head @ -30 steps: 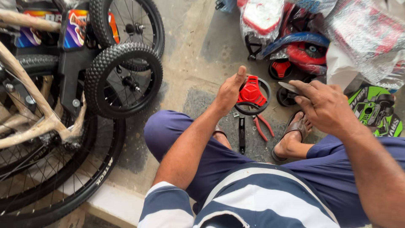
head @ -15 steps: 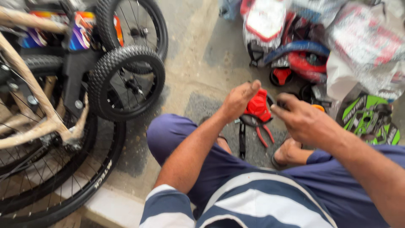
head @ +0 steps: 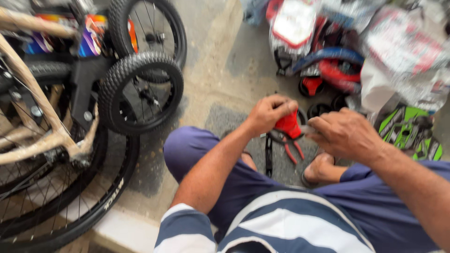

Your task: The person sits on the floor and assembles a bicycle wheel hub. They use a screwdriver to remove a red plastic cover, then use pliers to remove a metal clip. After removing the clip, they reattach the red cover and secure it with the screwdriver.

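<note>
My left hand point(head: 268, 114) grips a small red plastic wheel part point(head: 288, 125) with a dark rim, held above the floor between my knees. My right hand point(head: 344, 134) closes on the same part from the right; whether it also holds a small tool is blurred. Red-handled pliers point(head: 291, 149) and a black wrench point(head: 268, 157) lie on a grey mat point(head: 225, 121) just under my hands. I sit low, in blue trousers and a striped shirt, with a sandalled foot point(head: 318, 169) by the mat.
Small black knobby bicycle wheels point(head: 140, 91) and a beige bike frame point(head: 40, 126) crowd the left. A large thin-spoked wheel point(head: 70, 201) lies below them. Wrapped red and blue bicycle parts point(head: 328, 51) and a green-black printed panel point(head: 410, 131) fill the upper right.
Both hands have closed in around the red wheel part and lowered it toward the mat. The view has tilted slightly, and the part has turned edge-on.
</note>
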